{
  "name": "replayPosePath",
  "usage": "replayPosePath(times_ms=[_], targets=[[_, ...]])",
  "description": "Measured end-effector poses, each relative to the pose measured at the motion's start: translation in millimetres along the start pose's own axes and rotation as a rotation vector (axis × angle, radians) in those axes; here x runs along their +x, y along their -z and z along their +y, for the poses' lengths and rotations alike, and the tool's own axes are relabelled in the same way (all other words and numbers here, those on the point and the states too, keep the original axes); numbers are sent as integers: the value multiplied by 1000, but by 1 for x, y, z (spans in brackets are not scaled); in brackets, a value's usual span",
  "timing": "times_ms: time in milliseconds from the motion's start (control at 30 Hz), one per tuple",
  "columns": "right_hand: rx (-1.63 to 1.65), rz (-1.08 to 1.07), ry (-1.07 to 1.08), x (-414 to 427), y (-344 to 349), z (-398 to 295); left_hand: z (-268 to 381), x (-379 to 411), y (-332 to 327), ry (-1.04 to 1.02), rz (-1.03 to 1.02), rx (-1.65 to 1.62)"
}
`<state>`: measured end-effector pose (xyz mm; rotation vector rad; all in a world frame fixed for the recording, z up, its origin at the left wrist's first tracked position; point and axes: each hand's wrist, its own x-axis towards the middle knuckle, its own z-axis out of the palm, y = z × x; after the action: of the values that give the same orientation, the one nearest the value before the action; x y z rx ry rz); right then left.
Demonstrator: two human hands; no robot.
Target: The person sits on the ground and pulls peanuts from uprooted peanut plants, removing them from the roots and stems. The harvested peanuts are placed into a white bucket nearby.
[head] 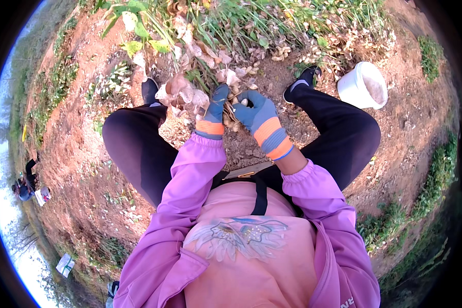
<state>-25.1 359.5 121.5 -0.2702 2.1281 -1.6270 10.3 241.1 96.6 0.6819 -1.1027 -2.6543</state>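
A peanut plant with dry, pale brown leaves [184, 94] is gripped at its stems by my left hand [216, 106], which wears a grey-blue knitted glove with an orange cuff. Close beside it, my right hand [258, 111], gloved alike, has its thumb and fingers curled around peanut pods [244, 102] at the plant's root end. More pods [235, 126] hang below, between the two hands. Part of the stems is hidden behind my gloves. Both hands are held above the soil between my bent knees.
A white plastic bucket [344, 87] stands tilted beyond my right knee. Ahead lies a heap of pulled peanut plants [250, 32] with loose pods [281, 52]. Plant litter [111, 82] lies left of my foot. Another person [24, 188] is far off at left.
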Motion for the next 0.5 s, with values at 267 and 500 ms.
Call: replayPosePath(times_ms=[267, 500], targets=[[935, 44, -271, -5, 17, -25, 13, -5, -15, 54, 28, -165], [1077, 265, -253, -9, 8, -18, -4, 1, -6, 34, 41, -135]])
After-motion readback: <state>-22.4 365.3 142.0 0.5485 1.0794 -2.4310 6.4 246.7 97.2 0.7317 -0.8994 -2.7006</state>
